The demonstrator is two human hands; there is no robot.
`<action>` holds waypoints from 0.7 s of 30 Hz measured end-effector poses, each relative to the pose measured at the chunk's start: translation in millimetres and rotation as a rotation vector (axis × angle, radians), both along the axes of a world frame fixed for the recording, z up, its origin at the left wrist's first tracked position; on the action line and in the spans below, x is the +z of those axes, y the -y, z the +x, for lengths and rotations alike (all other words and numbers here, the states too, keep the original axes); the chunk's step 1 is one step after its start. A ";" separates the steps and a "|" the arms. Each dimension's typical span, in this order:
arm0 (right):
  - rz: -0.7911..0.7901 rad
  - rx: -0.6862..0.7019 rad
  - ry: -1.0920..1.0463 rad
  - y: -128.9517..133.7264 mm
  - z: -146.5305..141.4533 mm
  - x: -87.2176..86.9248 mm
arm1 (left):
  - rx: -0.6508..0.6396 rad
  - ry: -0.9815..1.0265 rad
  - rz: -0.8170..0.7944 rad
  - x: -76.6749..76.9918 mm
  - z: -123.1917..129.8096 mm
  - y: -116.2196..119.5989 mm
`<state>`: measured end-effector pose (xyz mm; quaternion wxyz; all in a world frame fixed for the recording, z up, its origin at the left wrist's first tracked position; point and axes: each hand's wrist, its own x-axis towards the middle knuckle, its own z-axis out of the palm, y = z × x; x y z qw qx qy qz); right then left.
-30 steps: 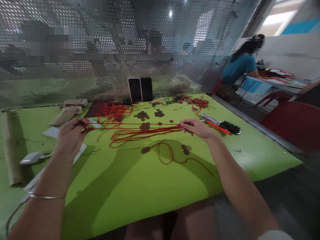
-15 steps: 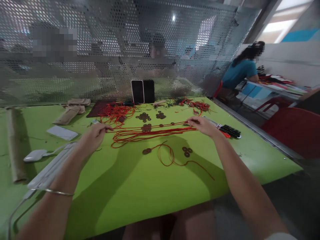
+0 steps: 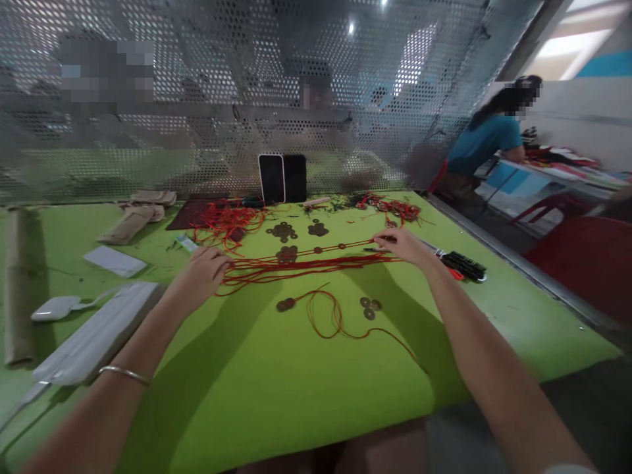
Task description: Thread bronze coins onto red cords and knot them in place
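My left hand [image 3: 210, 273] is closed at the left end of a bundle of red cords [image 3: 296, 266], which lies stretched across the table. Opposite it, my right hand [image 3: 397, 242] pinches a thin red cord [image 3: 353, 245] that runs left toward my other hand. Round coins with holes [image 3: 287, 254] lie close behind the bundle. Nearer to me, a loose red cord [image 3: 340, 316] curls on the table with a pair of coins [image 3: 285, 304] at its left end. A small group of coins [image 3: 369, 306] sits to the right of it.
A white power strip [image 3: 101, 329] and a cardboard-like tube [image 3: 20, 283] lie at left. Red cord tangles [image 3: 230, 224] and two phones [image 3: 282, 179] are at the back, before a perforated metal screen [image 3: 197, 131]. Black-handled tools [image 3: 464, 265] lie right. A person in blue [image 3: 486, 145] sits beyond.
My left hand has moved right along the cords and now closes over the left end of the bundle. My right hand stays pinched on the cord. The view has shifted slightly.
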<state>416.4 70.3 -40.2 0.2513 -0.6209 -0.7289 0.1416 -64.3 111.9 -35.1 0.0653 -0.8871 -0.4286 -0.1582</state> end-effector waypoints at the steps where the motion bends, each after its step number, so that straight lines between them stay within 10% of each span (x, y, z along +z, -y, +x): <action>1: -0.006 0.004 0.009 -0.6 3.0 -1.3 | 0.000 -0.007 0.007 -2.1 0.5 -1.4; 21: -0.004 -0.001 0.199 14.8 21.6 -5.1 | 0.085 0.011 -0.010 -13.8 -5.1 -9.2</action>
